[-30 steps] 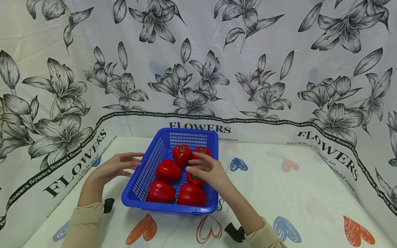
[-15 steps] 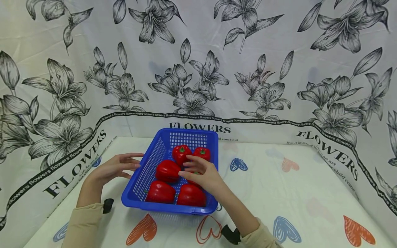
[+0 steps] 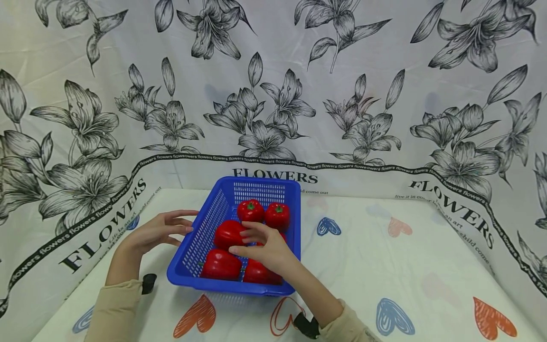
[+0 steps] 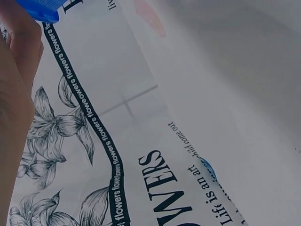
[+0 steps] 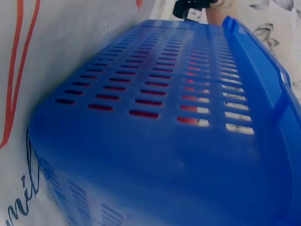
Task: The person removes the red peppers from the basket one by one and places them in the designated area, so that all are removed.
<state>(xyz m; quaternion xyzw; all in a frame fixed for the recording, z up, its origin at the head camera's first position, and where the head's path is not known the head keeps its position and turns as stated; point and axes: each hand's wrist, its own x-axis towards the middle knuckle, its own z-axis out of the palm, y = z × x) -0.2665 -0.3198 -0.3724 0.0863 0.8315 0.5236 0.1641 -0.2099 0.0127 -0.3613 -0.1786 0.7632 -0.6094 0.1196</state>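
Observation:
Several glossy red bell peppers, one of them a back-left pepper (image 3: 250, 211), lie in a blue plastic basket (image 3: 232, 286) with slotted walls. My right hand (image 3: 268, 247) hovers over the basket's middle, its fingers loosely bent and spread, pointing left. Beneath it, the middle pepper (image 3: 225, 234) and the front-right pepper (image 3: 260, 273) are partly covered, and another at the right side is mostly hidden. At the left rim, the fingertips of my left hand (image 3: 155, 230) rest with relaxed fingers. The right wrist view shows the basket's outer wall (image 5: 155, 141), red showing through its slots.
A white cloth (image 3: 363, 266) printed with red and blue hearts covers the table. Behind and at both sides rises a white curtain (image 3: 320, 118) with black flower drawings. Dark bands (image 3: 148, 283) circle both wrists, below beige sleeves.
My right hand has moved left and toward me over the peppers, uncovering the back-right one and overlapping the middle and front-right ones. My left hand and the basket stay in place.

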